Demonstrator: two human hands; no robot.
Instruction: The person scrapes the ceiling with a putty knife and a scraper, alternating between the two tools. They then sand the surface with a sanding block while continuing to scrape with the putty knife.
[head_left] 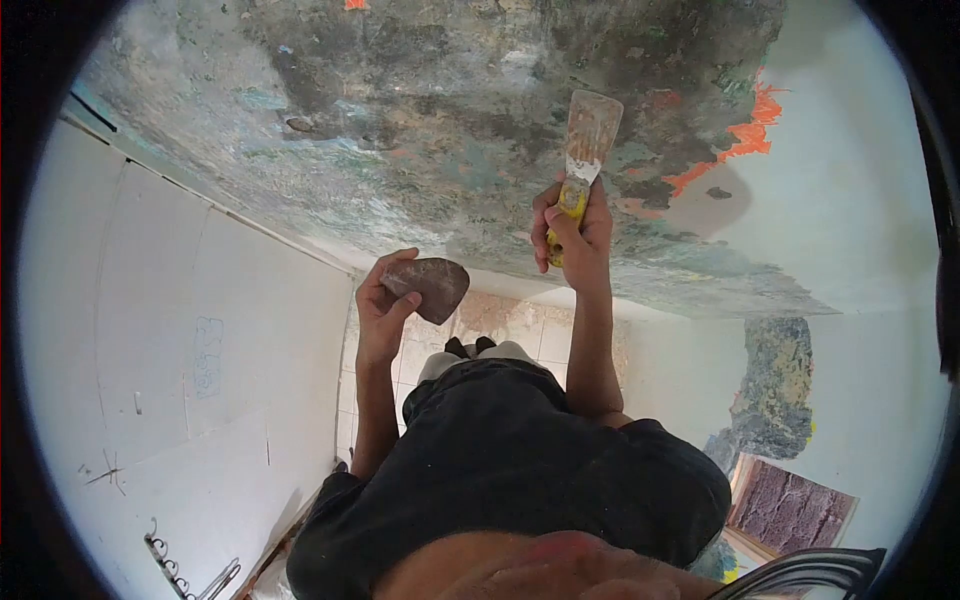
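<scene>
My right hand (588,240) is wrapped round the yellow handle of a putty knife (592,130), its thumb along the grip. The wide blade, smeared with white and brown residue, points up and overlaps the scraped wall (440,150) in this view. Lower and to the left, my left hand (377,312) pinches a flat brown piece (432,284) with one rounded edge between thumb and fingers. Its surface looks dusty and scratched; I cannot tell its material. The wall in front is mottled grey and green, with peeled patches.
Orange paint shows along a ragged edge (750,135) beside pale paint at right. A white wall (220,340) with pen marks runs along the left. Below my hands is a dusty tiled floor (500,318). A purple brick-patterned panel (792,505) and a curly metal rack (165,565) are at the sides.
</scene>
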